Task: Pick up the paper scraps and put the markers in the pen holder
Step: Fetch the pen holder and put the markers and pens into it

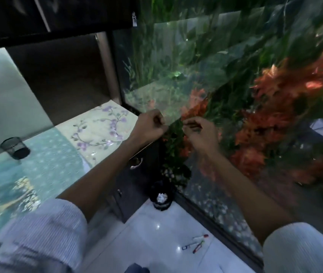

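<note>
Head view: markers (195,243) left on floor at six o'clock.
Left hand (150,127), right hand (200,133) curled; contents unclear.

Both arms reach forward, sleeves rolled to the elbow. The left hand (150,126) is curled into a loose fist, knuckles up, thumb tucked against the forefinger. Just beside it, the right hand (200,133) has its fingers bent, tips drawn together in a pinching grip.
</note>
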The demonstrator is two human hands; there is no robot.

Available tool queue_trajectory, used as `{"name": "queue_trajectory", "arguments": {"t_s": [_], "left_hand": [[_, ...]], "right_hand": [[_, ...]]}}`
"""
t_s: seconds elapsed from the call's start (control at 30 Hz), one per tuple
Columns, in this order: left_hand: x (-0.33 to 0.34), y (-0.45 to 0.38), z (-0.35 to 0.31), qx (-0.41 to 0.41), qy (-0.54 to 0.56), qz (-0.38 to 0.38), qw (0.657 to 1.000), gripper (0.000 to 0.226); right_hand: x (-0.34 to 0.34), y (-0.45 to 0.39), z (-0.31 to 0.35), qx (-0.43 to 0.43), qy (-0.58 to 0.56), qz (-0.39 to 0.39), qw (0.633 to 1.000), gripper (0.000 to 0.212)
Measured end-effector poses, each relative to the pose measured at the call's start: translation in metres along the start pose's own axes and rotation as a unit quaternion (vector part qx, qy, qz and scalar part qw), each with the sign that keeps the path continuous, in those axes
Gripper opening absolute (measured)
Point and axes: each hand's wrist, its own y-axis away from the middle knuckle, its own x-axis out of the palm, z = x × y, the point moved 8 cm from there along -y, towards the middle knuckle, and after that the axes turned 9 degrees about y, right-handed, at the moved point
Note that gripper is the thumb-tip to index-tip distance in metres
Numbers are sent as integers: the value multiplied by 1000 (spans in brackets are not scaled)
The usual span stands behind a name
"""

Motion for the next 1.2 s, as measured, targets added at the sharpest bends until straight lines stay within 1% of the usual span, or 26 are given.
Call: {"name": "queue_trajectory", "arguments": {"t_s": [0.1, 0.2, 0.3, 0.43, 0.5, 0.63, 0.7, 0.77, 0.9, 0.97, 1.07, 1.2], "left_hand": [[-21, 26, 18, -43, 6, -21, 999, 16], [-45, 52, 45, -79, 1, -43, 996, 16], [-80, 74, 82, -117, -5, -71, 991, 16], [-143, 94, 139, -165, -25, -109, 980, 15], [-173, 99, 166, -182, -35, -119, 976, 16], [-250, 97, 233, -209, -51, -173, 961, 19], [-290, 91, 267, -217, -79, -201, 952, 22], [-327, 87, 306, -247, -107, -224, 937, 29], [-387, 86, 397, -344, -142, -231, 899, 44], [-411, 85, 436, -375, -142, -230, 887, 49], [-433, 84, 472, -408, -154, -233, 869, 47], [-449, 79, 503, -442, -197, -220, 847, 68]], "right_hand": [[18, 9, 19, -4, -24, 15, 1000, 7], [51, 15, 37, -16, -37, 40, 998, 18], [93, 22, 56, -31, -57, 75, 995, 10], [161, 25, 87, -61, -52, 121, 989, 10], [197, 23, 97, -58, -60, 145, 986, 9], [285, 10, 131, -67, -64, 186, 978, 7], [329, 0, 152, -69, -72, 203, 974, 8], [370, -10, 174, -74, -72, 213, 972, 9], [451, -26, 216, -92, -61, 226, 968, 12], [491, -32, 235, -97, -58, 236, 965, 11], [537, -36, 254, -96, -56, 255, 961, 13], [581, -39, 270, -96, -43, 274, 956, 13]]}}
